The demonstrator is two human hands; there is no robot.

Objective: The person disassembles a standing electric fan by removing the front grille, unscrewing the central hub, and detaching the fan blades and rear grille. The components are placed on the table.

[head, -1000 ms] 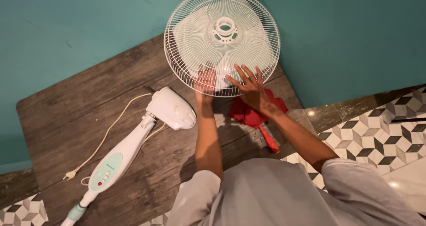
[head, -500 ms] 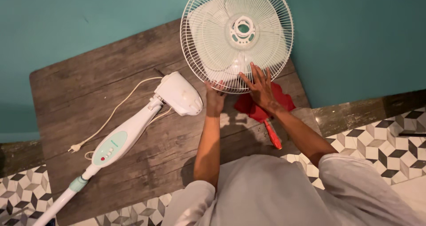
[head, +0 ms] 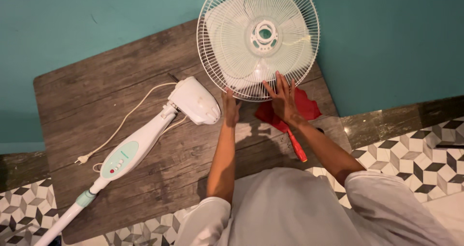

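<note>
Head view: the fan cage (head: 258, 40) stands tilted at the board's (head: 96, 106) far edge. The left hand (head: 230, 108) grips its lower rim; the right hand (head: 284, 98) lies flat, released, on the wires. Leaning so, the cage could slip onto the red cloth (head: 304, 106).

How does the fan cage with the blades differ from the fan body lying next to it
The fan cage is a round wire grille showing blades inside; the fan body is a solid motor housing on a long pole. The cage is tilted up toward the teal wall, with the left hand and right hand on its lower rim; the body lies flat, untouched. Only the body has a cord. Both are white and rest on the wooden board.
</note>
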